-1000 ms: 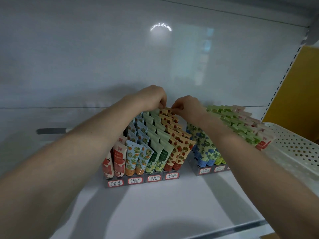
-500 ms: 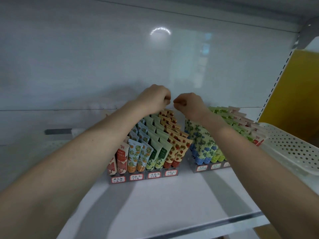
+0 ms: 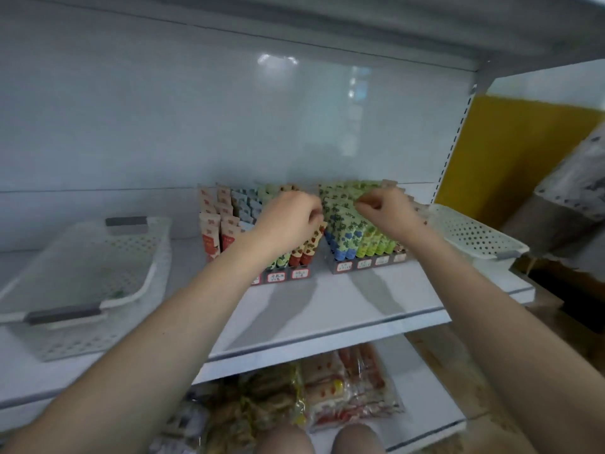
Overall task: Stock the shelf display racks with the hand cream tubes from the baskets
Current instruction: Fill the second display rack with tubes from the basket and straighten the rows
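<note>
Left hand, right hand: fingers curled, contents indeterminable. Hand cream tubes stand upright, leaning back, directly beneath the fingers. White baskets lie outboard of each hand.

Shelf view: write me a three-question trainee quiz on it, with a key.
1. True or false: the left rack and the right rack stand between the left basket and the right basket.
2. The left hand is above which rack? A: left rack. B: right rack.
3. Fill in: the shelf below holds ____.
Key: 1 true; 2 A; 3 snack packs.
</note>
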Demonstrator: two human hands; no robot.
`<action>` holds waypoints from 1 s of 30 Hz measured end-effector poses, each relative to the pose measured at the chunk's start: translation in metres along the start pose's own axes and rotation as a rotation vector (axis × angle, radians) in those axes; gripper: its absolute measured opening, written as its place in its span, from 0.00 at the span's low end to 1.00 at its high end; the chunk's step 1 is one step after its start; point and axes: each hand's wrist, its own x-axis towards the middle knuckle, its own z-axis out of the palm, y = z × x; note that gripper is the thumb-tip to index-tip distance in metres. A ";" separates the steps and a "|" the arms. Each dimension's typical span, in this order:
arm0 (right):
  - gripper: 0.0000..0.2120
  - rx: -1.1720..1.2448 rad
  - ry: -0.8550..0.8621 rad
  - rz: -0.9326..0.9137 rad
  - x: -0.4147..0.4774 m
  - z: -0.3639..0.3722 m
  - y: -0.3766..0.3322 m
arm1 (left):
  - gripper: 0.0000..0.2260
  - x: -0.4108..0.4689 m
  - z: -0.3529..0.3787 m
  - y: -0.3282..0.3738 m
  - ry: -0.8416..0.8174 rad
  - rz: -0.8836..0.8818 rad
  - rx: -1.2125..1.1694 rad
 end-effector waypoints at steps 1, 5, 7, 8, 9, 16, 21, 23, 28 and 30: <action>0.12 -0.004 0.002 0.016 -0.012 -0.003 0.002 | 0.09 -0.009 0.002 0.004 -0.009 -0.002 0.008; 0.11 -0.040 -0.024 0.070 -0.055 -0.012 0.009 | 0.08 -0.037 0.014 0.019 -0.060 -0.022 0.048; 0.10 -0.058 -0.022 0.096 -0.071 -0.016 0.015 | 0.08 -0.049 0.018 0.028 -0.070 -0.026 0.062; 0.10 -0.059 -0.019 0.107 -0.078 -0.018 0.018 | 0.08 -0.054 0.020 0.032 -0.077 -0.032 0.058; 0.09 -0.055 -0.018 0.116 -0.084 -0.020 0.022 | 0.09 -0.057 0.022 0.035 -0.085 -0.035 0.049; 0.09 -0.038 -0.008 0.139 -0.093 -0.032 0.050 | 0.09 -0.050 0.040 0.041 -0.110 -0.056 0.038; 0.09 -0.016 -0.024 0.126 -0.062 -0.022 0.076 | 0.08 -0.012 0.059 0.026 -0.032 -0.068 0.063; 0.10 -0.009 -0.029 0.096 -0.042 -0.015 0.083 | 0.08 0.007 0.069 0.019 0.011 -0.049 0.063; 0.10 -0.013 0.009 -0.045 0.005 0.009 0.093 | 0.07 0.048 0.091 0.003 0.107 0.027 0.061; 0.09 -0.011 0.034 -0.089 0.018 0.018 0.097 | 0.07 0.061 0.098 -0.004 0.114 0.048 0.103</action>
